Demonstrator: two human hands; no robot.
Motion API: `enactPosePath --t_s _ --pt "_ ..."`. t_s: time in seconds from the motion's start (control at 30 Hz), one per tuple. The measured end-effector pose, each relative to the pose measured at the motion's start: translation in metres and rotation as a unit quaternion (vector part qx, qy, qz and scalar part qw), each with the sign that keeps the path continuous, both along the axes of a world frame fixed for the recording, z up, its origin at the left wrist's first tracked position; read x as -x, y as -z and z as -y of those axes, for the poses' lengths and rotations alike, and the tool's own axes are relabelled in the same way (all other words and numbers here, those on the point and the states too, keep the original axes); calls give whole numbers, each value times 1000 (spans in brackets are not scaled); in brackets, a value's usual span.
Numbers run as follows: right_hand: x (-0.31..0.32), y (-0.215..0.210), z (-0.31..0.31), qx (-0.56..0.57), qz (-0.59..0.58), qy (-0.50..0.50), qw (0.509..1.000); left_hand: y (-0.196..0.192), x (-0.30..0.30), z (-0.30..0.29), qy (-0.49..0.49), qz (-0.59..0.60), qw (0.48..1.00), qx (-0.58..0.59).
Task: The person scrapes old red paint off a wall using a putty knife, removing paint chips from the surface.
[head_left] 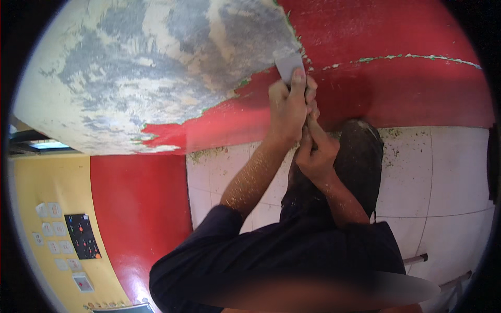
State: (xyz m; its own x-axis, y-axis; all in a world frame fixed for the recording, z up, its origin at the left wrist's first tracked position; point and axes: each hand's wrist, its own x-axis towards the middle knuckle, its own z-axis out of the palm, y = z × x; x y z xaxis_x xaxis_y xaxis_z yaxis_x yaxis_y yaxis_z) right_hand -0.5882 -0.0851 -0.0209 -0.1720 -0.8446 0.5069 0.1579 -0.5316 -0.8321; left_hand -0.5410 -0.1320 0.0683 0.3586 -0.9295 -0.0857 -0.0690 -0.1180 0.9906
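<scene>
- My left hand (288, 107) is raised, forearm extended, fingers curled shut.
- My right hand (317, 151) sits just beneath it, seemingly clenched, touching the left wrist.

The scraper (288, 67) handle is hidden inside the two hands' grip; the picture's lower edge is blurred.

Bright even light, strong fisheye bending, black rim, blurred patch at bottom edge

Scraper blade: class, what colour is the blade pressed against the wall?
Pale grey: the scraper blade shows best in the head view, against the red paint.
</scene>
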Motion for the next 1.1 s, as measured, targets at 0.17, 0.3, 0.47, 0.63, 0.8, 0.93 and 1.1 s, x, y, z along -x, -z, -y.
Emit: enactPosePath --t_s 0.17,0.3,0.47,0.63,0.8,0.93,1.1 --pt "12 -25 28 33 1 -3 999 -36 14 16 45 24 995 87" --pt "0 8 5 41 1 15 999 1 -3 3 56 55 996 48" --pt "-3 22 0 -6 6 -41 999 19 -9 -2 -39 -22 999 12" --pt "-12 32 6 16 23 -2 1000 22 -7 -3 -12 11 1000 13" --pt "-4 9 27 79 -6 20 997 -13 5 7 4 38 993 110" --pt "-12 27 7 30 -15 1 999 14 -10 4 23 87 994 65" --pt "13 -23 22 45 -1 -24 999 -41 13 17 54 3 996 71"
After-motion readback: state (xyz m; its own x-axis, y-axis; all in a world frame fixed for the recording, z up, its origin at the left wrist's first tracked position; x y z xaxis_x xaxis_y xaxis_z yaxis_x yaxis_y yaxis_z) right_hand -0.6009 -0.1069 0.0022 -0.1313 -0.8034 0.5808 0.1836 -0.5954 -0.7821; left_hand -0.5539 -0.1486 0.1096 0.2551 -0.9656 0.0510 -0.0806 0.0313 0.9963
